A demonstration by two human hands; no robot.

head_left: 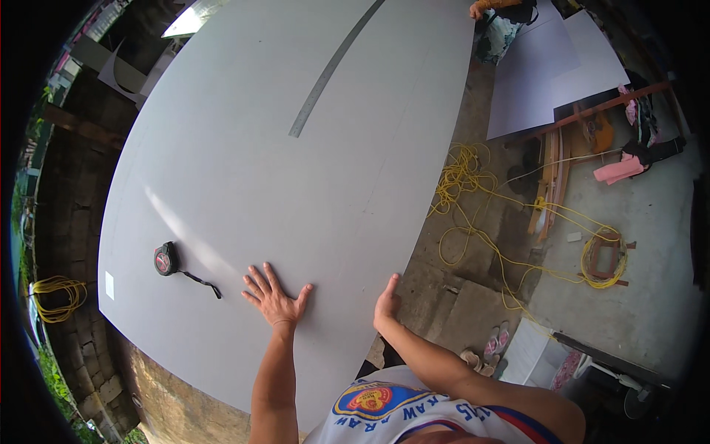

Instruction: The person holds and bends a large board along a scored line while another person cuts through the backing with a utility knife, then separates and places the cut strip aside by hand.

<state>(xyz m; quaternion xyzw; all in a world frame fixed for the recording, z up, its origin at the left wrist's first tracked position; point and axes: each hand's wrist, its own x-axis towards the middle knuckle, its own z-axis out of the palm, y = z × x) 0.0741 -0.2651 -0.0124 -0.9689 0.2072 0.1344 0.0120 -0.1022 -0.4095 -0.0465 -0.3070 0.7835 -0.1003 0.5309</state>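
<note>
A large, smooth grey sheet (222, 185) spreads out in front of me. My left hand (277, 302) lies flat on its near part, fingers spread, holding nothing. At the right edge of the sheet, my right hand (387, 302) grips it with the thumb on top; the other fingers are mostly hidden. To the left of my left hand rests a black and red tape measure (166, 259) with a dark wrist strap. Farther away, a long metal ruler (325, 78) lies at a slant on the sheet, its far end reaching the picture's top.
Another person's hand (477, 10) is by the sheet's far right edge. Yellow cord (464, 177) lies tangled on the floor at right, partly wound on a frame (608, 259). Pale sheets (532, 81) stand beyond. Slippers (497, 337) are near my right arm; a block wall (78, 222) runs at left.
</note>
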